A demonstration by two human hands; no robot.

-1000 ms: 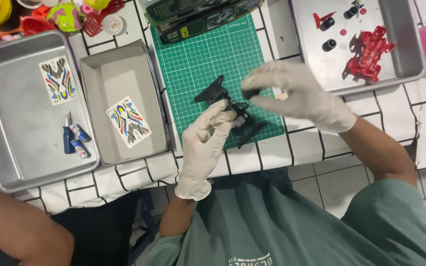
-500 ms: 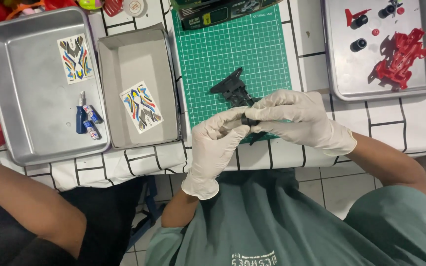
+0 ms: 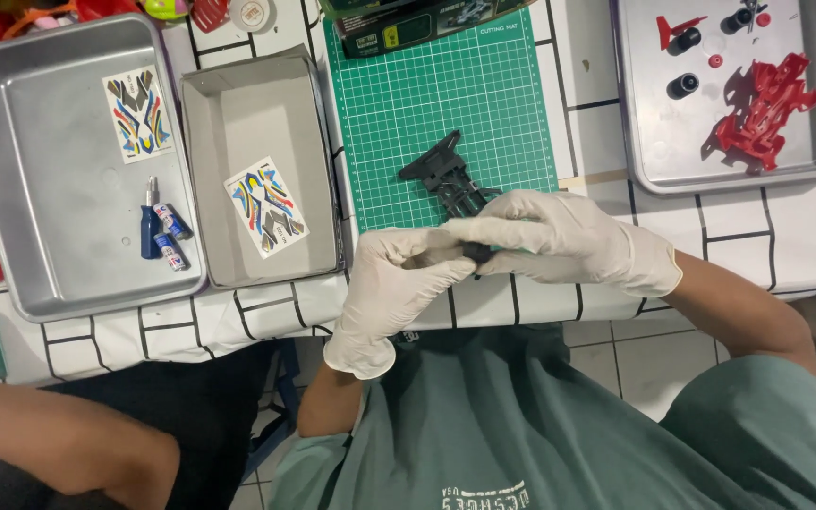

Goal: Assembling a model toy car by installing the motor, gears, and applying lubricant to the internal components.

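Both my hands wear white gloves and meet at the near edge of the green cutting mat [image 3: 427, 104]. My left hand [image 3: 394, 288] and my right hand [image 3: 559, 241] pinch the near end of a black plastic toy-car chassis [image 3: 446, 175], which lies angled on the mat with its far end pointing away. The part gripped between the fingertips is mostly hidden by the gloves.
A grey cardboard box [image 3: 229, 123] with a colourful sticker sheet [image 3: 266, 208] sits left of the mat. Further left a metal tray [image 3: 11, 170] holds another sticker sheet and small blue tubes [image 3: 162, 231]. A metal tray [image 3: 644, 142] at right holds a red car body [image 3: 767, 109] and black wheels. Another person's arm [image 3: 59, 444] lies bottom left.
My hands have come together over the chassis end and drawn toward the mat's near edge. The view has shifted, so the trays sit lower and more to the right.
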